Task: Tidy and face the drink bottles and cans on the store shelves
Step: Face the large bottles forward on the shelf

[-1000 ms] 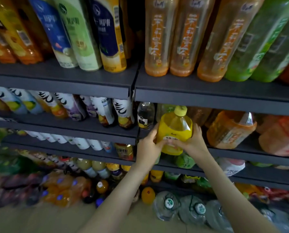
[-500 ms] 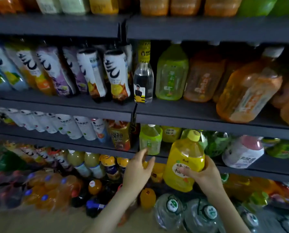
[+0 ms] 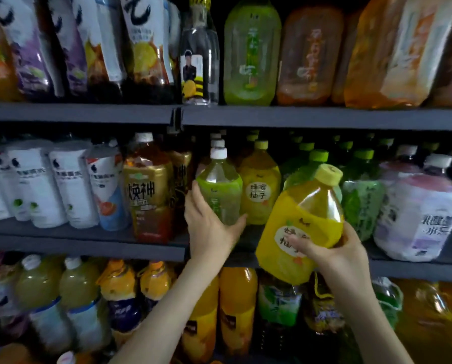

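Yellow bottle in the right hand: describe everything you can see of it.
The yellow bottle is squat clear plastic, its neck see-through above a yellow wrap, with a yellow-green cap on. A white oval label with dark characters faces the camera. It is tilted, cap toward the upper right, held in the air before the middle shelf. The right hand grips its lower part, thumb across the label. The left hand is apart from it, holding the green bottle.
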